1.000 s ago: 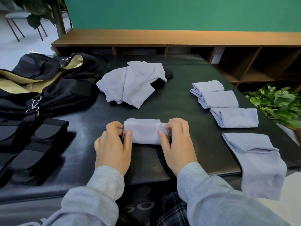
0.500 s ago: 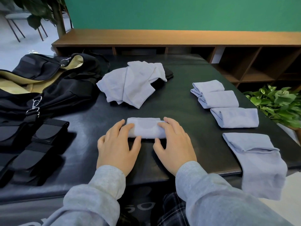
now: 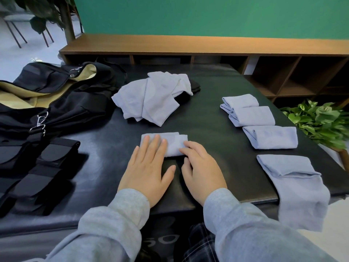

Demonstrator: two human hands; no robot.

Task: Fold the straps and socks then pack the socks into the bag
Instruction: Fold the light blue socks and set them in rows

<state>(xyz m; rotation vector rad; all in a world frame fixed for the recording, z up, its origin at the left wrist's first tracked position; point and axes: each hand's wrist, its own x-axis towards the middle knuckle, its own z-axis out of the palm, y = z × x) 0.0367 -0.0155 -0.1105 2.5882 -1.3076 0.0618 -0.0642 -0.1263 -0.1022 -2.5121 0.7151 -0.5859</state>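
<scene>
Here the left hand [image 3: 147, 171] presses the folded sock [image 3: 174, 143] with flat, straight fingers [image 3: 155, 143]; the right hand [image 3: 203, 173] fingers [image 3: 187, 151] curl at its near edge on the worktop [image 3: 207, 133].

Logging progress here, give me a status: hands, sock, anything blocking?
Left hand flat, pressing folded sock. Right hand fingers curled at sock's near edge. Bag open at left; nothing in the way.
</scene>
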